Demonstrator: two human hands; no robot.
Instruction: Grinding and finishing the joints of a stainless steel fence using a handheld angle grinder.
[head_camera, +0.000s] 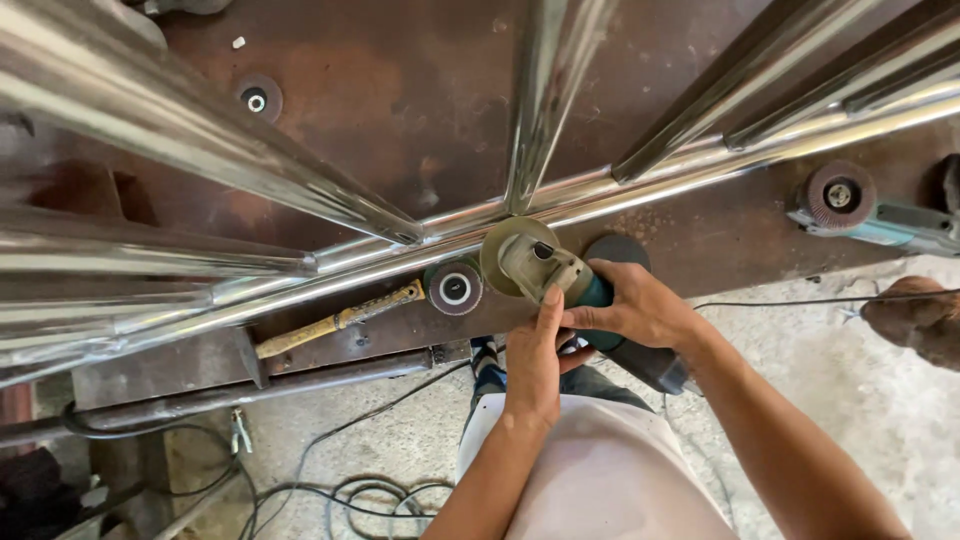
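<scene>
A teal and grey angle grinder (560, 275) is held at the edge of a rusty steel table, its disc guard up against a shiny steel tube frame (390, 262). My right hand (640, 308) wraps around the grinder's body. My left hand (535, 355) rests on the grinder's head, thumb pointing up along it. A loose flap disc (456, 288) lies just left of the grinder on the table.
A yellow-handled hammer (335, 322) lies on the rusty table (400, 110). A second angle grinder (860, 210) with a flap disc sits at the right. Another disc (258, 98) lies far back. Cables (350, 490) coil on the concrete floor. A brown object (915, 315) is at the right edge.
</scene>
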